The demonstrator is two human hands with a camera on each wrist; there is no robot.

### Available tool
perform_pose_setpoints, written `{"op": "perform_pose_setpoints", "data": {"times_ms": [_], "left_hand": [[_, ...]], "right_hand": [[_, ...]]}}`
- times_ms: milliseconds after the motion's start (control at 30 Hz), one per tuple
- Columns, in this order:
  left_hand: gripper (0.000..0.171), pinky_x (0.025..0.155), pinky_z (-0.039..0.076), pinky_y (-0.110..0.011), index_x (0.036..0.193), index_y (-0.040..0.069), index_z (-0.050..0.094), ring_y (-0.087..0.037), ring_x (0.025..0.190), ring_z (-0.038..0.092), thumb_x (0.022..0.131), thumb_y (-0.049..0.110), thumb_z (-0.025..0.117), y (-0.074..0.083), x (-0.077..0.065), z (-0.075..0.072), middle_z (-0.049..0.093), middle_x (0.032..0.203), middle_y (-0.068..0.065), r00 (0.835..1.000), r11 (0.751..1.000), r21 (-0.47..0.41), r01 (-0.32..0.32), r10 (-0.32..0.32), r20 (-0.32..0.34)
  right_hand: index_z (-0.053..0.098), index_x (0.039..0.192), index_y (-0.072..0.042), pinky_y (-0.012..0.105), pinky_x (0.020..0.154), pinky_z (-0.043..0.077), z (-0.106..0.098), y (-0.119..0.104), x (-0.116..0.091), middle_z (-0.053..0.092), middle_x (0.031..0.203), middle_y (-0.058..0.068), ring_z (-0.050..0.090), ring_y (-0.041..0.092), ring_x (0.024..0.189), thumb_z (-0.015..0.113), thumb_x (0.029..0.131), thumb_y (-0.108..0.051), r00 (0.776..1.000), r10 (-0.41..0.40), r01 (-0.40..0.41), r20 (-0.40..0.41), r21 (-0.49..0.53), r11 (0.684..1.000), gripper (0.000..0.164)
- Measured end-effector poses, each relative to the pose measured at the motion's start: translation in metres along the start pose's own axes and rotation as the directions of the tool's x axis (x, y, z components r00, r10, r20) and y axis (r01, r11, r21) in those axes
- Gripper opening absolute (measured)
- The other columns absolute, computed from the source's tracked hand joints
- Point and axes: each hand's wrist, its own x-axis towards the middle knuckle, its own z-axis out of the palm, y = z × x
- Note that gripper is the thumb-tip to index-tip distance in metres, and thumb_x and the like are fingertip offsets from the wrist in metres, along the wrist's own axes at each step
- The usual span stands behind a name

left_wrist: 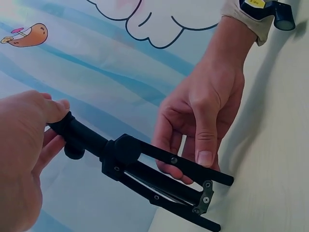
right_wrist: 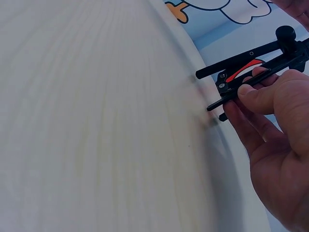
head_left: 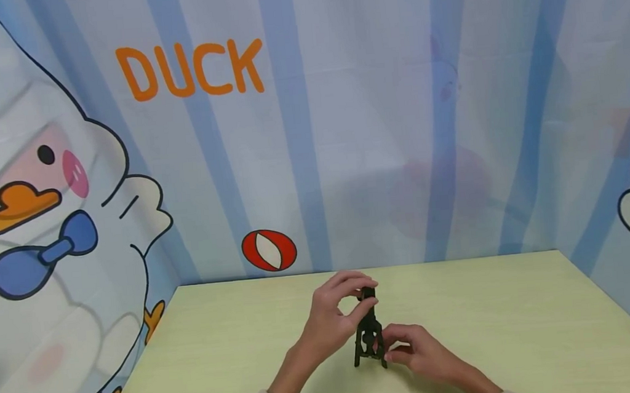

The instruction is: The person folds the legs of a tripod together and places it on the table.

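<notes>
A small black tripod stands upright on the table, its legs only slightly spread around a central column. At its top, my left hand grips the head between thumb and fingers. My right hand is low at the right side, its thumb and fingers pinching one leg near the foot. In the left wrist view, small metal-riveted braces join the legs to the column's lower end. The left fingers hide part of the tripod's head.
The pale yellow table spreads out around both hands. Behind it hangs a light blue striped cloth with duck drawings and orange lettering. A dark device is strapped at the right wrist.
</notes>
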Motion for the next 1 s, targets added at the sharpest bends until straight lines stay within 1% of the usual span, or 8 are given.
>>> {"op": "perform_pose_setpoints", "data": {"times_ms": [100,233,333,500,667,833,933,1000], "left_hand": [[0.027,0.078,0.063,-0.030,0.115,0.010,0.073,-0.016,0.090,0.066,0.090,0.004,0.082,0.0016,-0.0006,0.0021,0.063,0.112,-0.004,0.999,0.999,0.001,0.036,-0.036,-0.033],[0.030,0.078,0.064,-0.035,0.114,0.010,0.070,-0.018,0.090,0.066,0.088,0.006,0.084,0.0034,-0.0015,0.0039,0.061,0.105,-0.004,0.992,0.994,-0.006,0.106,-0.106,-0.070],[0.031,0.078,0.064,-0.036,0.111,0.009,0.067,-0.021,0.093,0.067,0.086,0.006,0.085,0.0053,-0.0012,0.0042,0.062,0.102,-0.005,0.988,0.992,-0.002,0.125,-0.125,-0.088],[0.031,0.078,0.064,-0.040,0.110,0.007,0.067,-0.025,0.093,0.067,0.085,0.002,0.085,0.0060,-0.0018,0.0017,0.064,0.104,-0.008,0.990,0.994,0.002,0.109,-0.108,-0.091],[0.030,0.079,0.064,-0.038,0.111,0.008,0.067,-0.022,0.095,0.068,0.087,-0.001,0.082,0.0057,-0.0030,0.0005,0.064,0.106,-0.006,0.990,0.993,-0.011,0.119,-0.120,-0.072],[0.027,0.081,0.063,-0.034,0.112,0.009,0.066,-0.018,0.097,0.069,0.090,-0.002,0.077,0.0049,-0.0046,-0.0014,0.063,0.108,-0.003,0.991,0.991,-0.042,0.125,-0.127,-0.051],[0.027,0.081,0.063,-0.032,0.113,0.008,0.066,-0.018,0.097,0.069,0.090,-0.004,0.074,0.0047,-0.0047,-0.0024,0.063,0.108,-0.004,0.994,0.995,-0.052,0.091,-0.093,-0.048],[0.028,0.081,0.063,-0.031,0.114,0.008,0.065,-0.017,0.097,0.069,0.090,-0.006,0.072,0.0045,-0.0047,-0.0029,0.063,0.108,-0.005,0.996,0.996,-0.059,0.072,-0.074,-0.044]], "right_hand": [[0.069,0.115,0.003,0.036,0.087,0.062,0.0010,-0.0007,0.0002,0.067,0.110,0.024,0.068,0.022,0.099,0.065,0.099,0.004,1.000,0.016,-0.016,-0.006,-0.001,1.000,0.016],[0.070,0.116,0.002,0.035,0.087,0.062,0.0028,-0.0021,0.0007,0.068,0.110,0.022,0.069,0.019,0.099,0.065,0.099,0.003,0.999,0.030,-0.030,-0.017,-0.006,1.000,0.018],[0.070,0.117,0.002,0.035,0.087,0.061,0.0044,-0.0026,0.0009,0.069,0.110,0.021,0.069,0.021,0.098,0.066,0.099,0.003,1.000,0.014,-0.014,-0.022,-0.020,1.000,0.018],[0.071,0.116,0.001,0.037,0.087,0.062,0.0080,-0.0026,0.0026,0.072,0.110,0.019,0.071,0.023,0.097,0.069,0.097,0.002,1.000,-0.013,0.012,-0.025,-0.048,0.999,0.019],[0.073,0.113,-0.003,0.034,0.085,0.062,0.0057,-0.0031,0.0020,0.072,0.107,0.016,0.071,0.022,0.096,0.070,0.097,-0.001,0.997,0.049,-0.052,-0.053,-0.050,0.997,0.016],[0.072,0.111,-0.005,0.032,0.080,0.063,0.0022,-0.0033,0.0007,0.071,0.104,0.017,0.071,0.021,0.095,0.071,0.097,-0.002,0.982,0.098,-0.112,-0.164,-0.079,0.990,0.014],[0.070,0.112,-0.005,0.033,0.080,0.063,0.0006,-0.0039,0.0010,0.070,0.104,0.015,0.069,0.020,0.096,0.073,0.096,-0.003,0.966,0.094,-0.124,-0.241,-0.111,0.986,0.016],[0.070,0.114,-0.007,0.033,0.082,0.062,-0.0007,-0.0046,0.0019,0.070,0.107,0.012,0.068,0.019,0.099,0.073,0.097,-0.005,0.961,0.091,-0.127,-0.261,-0.125,0.984,0.018]]}}
